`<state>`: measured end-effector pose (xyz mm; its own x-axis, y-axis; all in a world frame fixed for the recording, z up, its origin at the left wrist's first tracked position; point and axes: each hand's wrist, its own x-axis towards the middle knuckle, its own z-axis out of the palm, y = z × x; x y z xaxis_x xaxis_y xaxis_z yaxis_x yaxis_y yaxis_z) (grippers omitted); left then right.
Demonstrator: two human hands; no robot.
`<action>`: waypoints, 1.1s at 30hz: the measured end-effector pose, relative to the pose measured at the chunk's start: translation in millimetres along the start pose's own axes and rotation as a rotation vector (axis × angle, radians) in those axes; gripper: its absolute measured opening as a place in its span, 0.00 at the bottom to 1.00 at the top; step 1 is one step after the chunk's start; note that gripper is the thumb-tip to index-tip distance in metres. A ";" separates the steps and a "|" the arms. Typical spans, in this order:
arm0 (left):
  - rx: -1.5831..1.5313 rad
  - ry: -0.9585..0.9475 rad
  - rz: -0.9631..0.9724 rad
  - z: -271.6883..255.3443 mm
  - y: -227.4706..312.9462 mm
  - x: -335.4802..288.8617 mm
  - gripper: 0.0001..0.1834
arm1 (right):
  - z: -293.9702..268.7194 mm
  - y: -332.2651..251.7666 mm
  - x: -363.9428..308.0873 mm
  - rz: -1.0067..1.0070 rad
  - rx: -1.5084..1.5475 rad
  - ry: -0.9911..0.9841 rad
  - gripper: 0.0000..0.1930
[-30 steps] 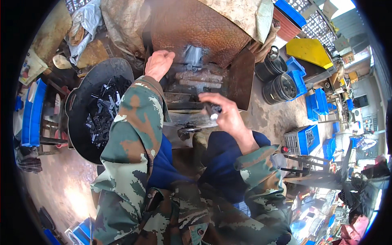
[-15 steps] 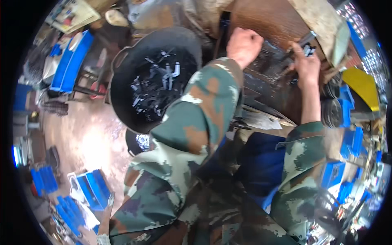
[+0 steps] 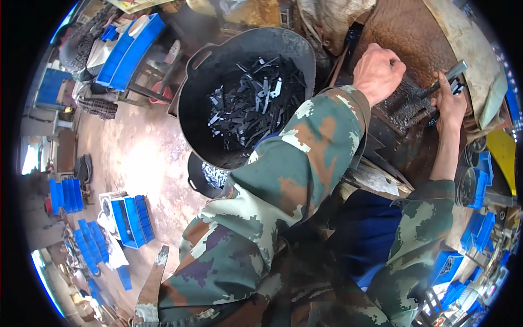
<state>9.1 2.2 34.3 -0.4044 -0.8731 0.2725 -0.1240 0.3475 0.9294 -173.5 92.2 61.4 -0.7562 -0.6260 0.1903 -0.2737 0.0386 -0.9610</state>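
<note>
My left hand [image 3: 378, 73] is closed in a fist above the near left part of a brown, wet-looking work surface [image 3: 400, 32]. Whatever its fingers hold, if anything, is hidden. My right hand [image 3: 451, 106] grips a metal bar [image 3: 455, 70] with a shiny end, which slants down toward a dark, oily metal block [image 3: 403, 106]. Small shiny metal pieces [image 3: 456, 86] stick out by its fingers. Left of my left arm, a big black rubber tub [image 3: 190, 114] contains many dark, flat metal strips [image 3: 261, 98].
A smaller black bucket [image 3: 195, 182] of silvery pieces stands below the tub. Blue bins [image 3: 132, 220] sit on the floor at left, and more blue bins [image 3: 479, 231] at right. A pale cloth sheet [image 3: 463, 54] borders the work surface. At far right is a yellow panel [image 3: 500, 155].
The whole view has shifted, so tub, work surface and both hands appear farther right. My left hand remains closed, and my right hand keeps hold of the metal bar.
</note>
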 end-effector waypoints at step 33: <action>1.047 0.116 -0.477 -323.9 -249.9 -77.2 0.16 | -3.9 -0.8 3.3 0.014 -0.125 -0.014 0.19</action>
<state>364.8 -128.0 -138.5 -0.0355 -0.9991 0.0213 -0.9539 0.0402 0.2974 -178.2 93.1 63.5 -0.7525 -0.6355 0.1731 -0.3358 0.1442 -0.9308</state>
